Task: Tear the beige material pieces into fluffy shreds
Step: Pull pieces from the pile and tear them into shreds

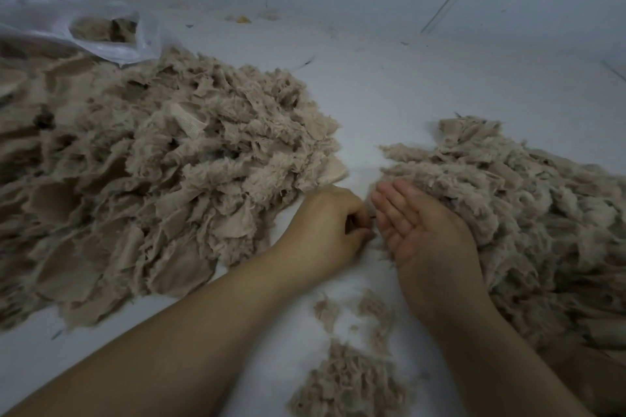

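Head view: I read this as the gap between tears. My left hand (325,230) is curled, possibly pinching a wisp; I cannot tell. My right hand (423,230) lies flat, palm up, against the right pile (525,213). Next: draw a piece from the left pile (152,179). A bare strip of white desk (389,85) runs between piles.

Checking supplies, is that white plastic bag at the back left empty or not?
Not empty. The white plastic bag gapes open, and beige pieces show inside its mouth.
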`<state>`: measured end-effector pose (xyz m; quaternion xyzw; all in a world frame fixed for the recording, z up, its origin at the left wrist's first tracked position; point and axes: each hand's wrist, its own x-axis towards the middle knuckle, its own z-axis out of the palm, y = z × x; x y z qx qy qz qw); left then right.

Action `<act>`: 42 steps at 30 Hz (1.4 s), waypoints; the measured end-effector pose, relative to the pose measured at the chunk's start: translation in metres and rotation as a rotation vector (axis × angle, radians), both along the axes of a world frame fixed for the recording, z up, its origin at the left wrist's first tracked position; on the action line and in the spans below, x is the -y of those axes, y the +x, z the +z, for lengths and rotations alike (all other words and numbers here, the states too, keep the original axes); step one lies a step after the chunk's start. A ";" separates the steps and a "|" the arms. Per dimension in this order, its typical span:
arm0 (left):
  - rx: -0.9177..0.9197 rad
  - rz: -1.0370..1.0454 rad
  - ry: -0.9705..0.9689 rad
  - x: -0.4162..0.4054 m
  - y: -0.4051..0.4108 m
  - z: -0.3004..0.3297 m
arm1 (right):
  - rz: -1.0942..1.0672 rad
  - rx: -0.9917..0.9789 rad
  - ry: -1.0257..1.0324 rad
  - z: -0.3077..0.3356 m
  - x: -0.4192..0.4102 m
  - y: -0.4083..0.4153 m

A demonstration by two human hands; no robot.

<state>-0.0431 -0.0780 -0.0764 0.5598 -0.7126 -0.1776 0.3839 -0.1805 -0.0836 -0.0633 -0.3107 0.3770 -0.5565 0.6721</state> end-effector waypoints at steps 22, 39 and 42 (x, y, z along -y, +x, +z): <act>-0.377 0.148 0.030 -0.008 -0.001 0.006 | -0.030 0.056 0.046 -0.004 0.004 -0.004; -1.139 -0.091 0.203 -0.009 0.006 0.007 | 0.158 -0.380 -0.145 -0.010 0.004 -0.007; -1.054 -0.055 0.263 -0.008 0.002 0.007 | 0.188 -0.333 -0.170 -0.004 0.001 -0.006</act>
